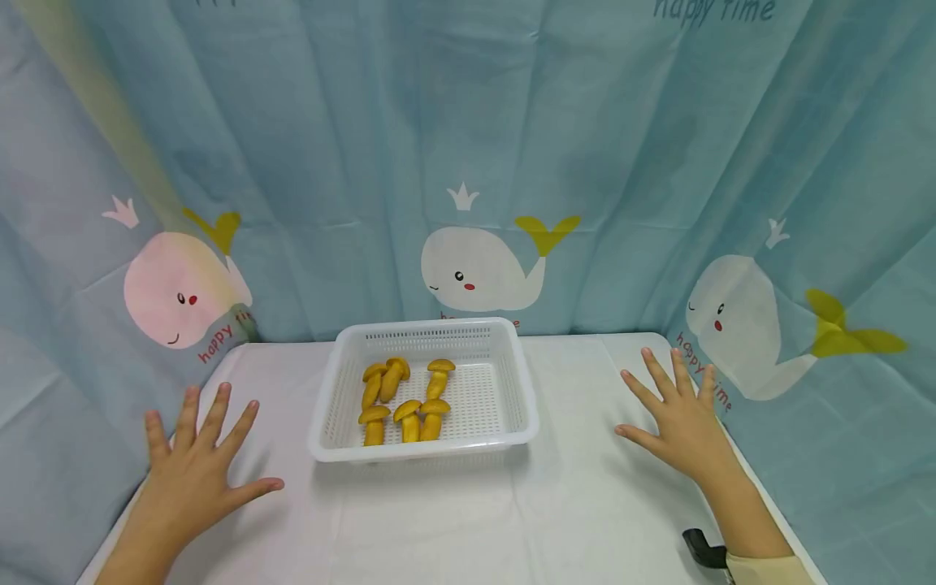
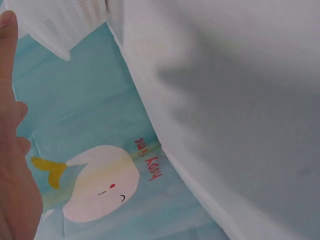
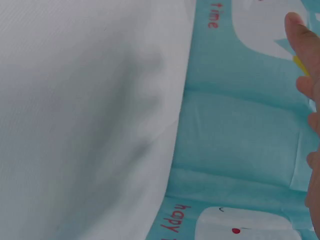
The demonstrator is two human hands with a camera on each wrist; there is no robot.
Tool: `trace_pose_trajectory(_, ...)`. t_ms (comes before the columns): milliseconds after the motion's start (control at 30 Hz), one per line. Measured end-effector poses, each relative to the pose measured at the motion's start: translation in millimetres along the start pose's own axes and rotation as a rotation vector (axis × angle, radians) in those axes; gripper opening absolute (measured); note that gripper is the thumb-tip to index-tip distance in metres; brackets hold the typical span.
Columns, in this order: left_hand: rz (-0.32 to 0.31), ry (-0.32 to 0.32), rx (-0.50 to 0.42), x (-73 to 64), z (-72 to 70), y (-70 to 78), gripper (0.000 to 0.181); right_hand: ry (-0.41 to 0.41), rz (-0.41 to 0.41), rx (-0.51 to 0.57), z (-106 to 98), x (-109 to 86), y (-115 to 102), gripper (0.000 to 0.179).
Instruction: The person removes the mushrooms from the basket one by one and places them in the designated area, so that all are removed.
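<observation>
A white plastic basket (image 1: 422, 452) with perforated walls stands at the middle of the table. Several yellow-brown mushrooms (image 1: 408, 422) lie in its left and middle part. To the left of the basket, my left hand (image 1: 192, 471) is held over the table with its fingers spread, holding nothing. My right hand (image 1: 683, 426) is likewise spread above the table on the right, apart from the basket and holding nothing. The left wrist view shows a corner of the basket (image 2: 52, 30) beyond the thumb; in the right wrist view the thumb and fingertips (image 3: 295, 25) appear at the right edge.
A white cloth covers the table (image 1: 439, 520). Blue curtains (image 1: 329, 203) printed with whales close off the back and both sides. Near the right sleeve (image 1: 768, 570) a small black object (image 1: 704, 549) sits at the wrist.
</observation>
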State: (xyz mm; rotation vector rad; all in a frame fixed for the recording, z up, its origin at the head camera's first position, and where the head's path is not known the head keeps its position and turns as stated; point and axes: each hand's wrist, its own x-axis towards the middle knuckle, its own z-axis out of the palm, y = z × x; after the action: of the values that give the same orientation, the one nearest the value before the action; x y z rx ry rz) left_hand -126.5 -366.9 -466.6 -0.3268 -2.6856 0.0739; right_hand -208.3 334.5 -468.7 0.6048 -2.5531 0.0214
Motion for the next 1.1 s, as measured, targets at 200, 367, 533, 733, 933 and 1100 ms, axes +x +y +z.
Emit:
trace_pose_trajectory(200, -0.046, -0.007, -0.105, 0.0, 3.3, 4.8, 0.126, 0.009, 0.006, 0.036, -1.3, 8.8, -9.2, 0.090)
trace_pose_trajectory(367, -0.075, -0.018, -0.215, 0.5, 4.0, 9.6, 0.124, 0.011, 0.012, 0.057, -1.1, 12.6, -15.8, 0.090)
trace_pose_trajectory(533, -0.101, -0.027, -0.365, 1.0, 7.5, 16.4, 0.123, 0.018, 0.025, 0.094, 1.0, 15.3, -22.2, 0.091)
trace_pose_trajectory(733, -0.127, 0.006, -0.540, 5.2, 10.4, 27.9, 0.119, 0.011, 0.050, 0.138, 2.9, 22.1, -30.1, 0.092)
trace_pose_trajectory(933, -0.198, -0.019, -0.666, 10.3, 12.5, 41.4, 0.114, 0.021, 0.070, 0.171, 1.2, 29.0, -37.8, 0.092)
trace_pose_trajectory(1100, -0.233, 0.010, -0.770, 12.3, 18.1, 48.5, 0.107, 0.026, 0.070, 0.191, 0.5, 31.4, -42.7, 0.091)
